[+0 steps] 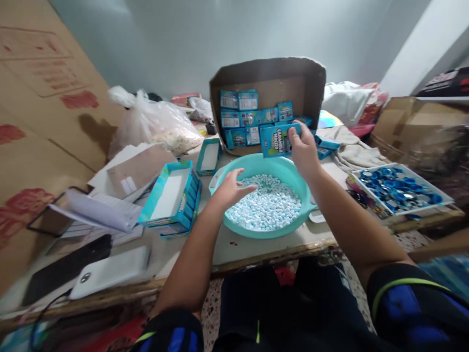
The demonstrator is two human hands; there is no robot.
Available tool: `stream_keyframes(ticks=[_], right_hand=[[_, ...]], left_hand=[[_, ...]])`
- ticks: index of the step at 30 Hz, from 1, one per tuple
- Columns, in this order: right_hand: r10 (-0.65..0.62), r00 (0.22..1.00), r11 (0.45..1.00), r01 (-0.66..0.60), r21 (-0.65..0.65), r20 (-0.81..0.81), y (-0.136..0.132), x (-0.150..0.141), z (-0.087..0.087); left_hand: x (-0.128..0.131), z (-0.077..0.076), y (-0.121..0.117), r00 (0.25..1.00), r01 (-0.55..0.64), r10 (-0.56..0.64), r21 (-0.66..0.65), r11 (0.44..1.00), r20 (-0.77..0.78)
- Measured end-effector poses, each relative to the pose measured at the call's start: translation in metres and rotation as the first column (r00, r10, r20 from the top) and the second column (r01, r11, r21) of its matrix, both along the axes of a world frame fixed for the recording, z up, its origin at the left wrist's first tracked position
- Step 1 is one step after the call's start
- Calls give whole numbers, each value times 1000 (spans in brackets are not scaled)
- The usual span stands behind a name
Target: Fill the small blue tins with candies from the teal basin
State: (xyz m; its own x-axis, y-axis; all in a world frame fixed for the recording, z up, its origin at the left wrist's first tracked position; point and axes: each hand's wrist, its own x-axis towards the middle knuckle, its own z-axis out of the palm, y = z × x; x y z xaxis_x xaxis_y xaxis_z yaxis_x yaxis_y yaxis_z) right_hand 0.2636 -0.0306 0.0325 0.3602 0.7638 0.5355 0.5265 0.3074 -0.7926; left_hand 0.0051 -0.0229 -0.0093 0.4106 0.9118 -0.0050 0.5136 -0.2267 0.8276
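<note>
Two hands, one pack. Right hand [305, 149]: thumb in front, fingers behind, clamped on one blue CARAMELO MACRO pack [274, 142], held up above the basin's back rim, in front of the carton. Left hand [234, 188]: thumb and fingers spread apart, over the left part of the basin; contact with the candies can't be told.

One turquoise basin [252, 166], at the front edge of the worktop [230, 255], about midway along it. Inside: many small pale-blue and white candies [266, 210], too many to count.

One cardboard carton [271, 71] at the worktop's back edge, its opening facing the person. In it, roughly ten or more blue packs [249, 118]; they overlap and the held pack covers some, so exact count can't be told.

Left of the basin: one stack of blue display trays [186, 208], how many is unclear, plus one single display tray [208, 171] behind, nearer the back edge.

Near the worktop's right edge: one white-rimmed box [366, 199] with many blue-and-silver pieces [399, 188], uncounted.

Front left corner: one white flat device [113, 271], one black slab [69, 266] beside it, several loose papers [110, 210] behind. Back left: one clear plastic bag [150, 117], pale contents.
</note>
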Motion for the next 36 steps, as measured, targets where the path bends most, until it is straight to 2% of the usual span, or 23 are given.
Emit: stream_keyframes(ticks=[3,5,7,9,13,16,21,23,26,28,31,34,36], right_hand=[[-181,956,982,189,-13,230,-33,59,5],[-201,890,958,265,-106,409,-58,86,7],[-178,814,918,340,-204,553,-78,101,4],[-123,749,865,403,-300,651,-90,106,-3],[96,647,771,432,-467,757,-97,102,-18],[166,585,780,415,-469,794,-96,99,-24],[95,502,839,424,-341,859,-100,97,-30],[22,515,856,434,-282,857,-103,98,-32],[-130,616,900,401,-168,777,-107,106,-30],[-243,708,928,368,-53,663,-109,116,-25],[-350,822,934,342,103,449,-115,133,-11],[-360,881,933,340,118,307,-126,131,8],[-345,883,936,349,47,318,-133,109,22]], left_hand=[[0,3,-2,962,129,-108,71,989,-250],[2,4,1,895,239,-206,36,970,-395],[5,5,5,821,317,-293,-37,948,-489],[8,6,8,788,338,-333,-88,937,-517],[11,12,7,799,365,-379,-125,923,-466],[12,15,4,800,368,-383,-127,921,-461],[11,17,4,797,356,-380,-145,923,-470],[10,16,5,788,353,-389,-168,920,-478],[9,14,6,774,356,-393,-173,918,-497],[9,15,5,768,356,-390,-167,919,-508],[11,18,1,763,348,-378,-160,924,-524],[12,22,-3,768,344,-371,-152,927,-523],[12,22,-4,770,347,-377,-158,924,-514]])
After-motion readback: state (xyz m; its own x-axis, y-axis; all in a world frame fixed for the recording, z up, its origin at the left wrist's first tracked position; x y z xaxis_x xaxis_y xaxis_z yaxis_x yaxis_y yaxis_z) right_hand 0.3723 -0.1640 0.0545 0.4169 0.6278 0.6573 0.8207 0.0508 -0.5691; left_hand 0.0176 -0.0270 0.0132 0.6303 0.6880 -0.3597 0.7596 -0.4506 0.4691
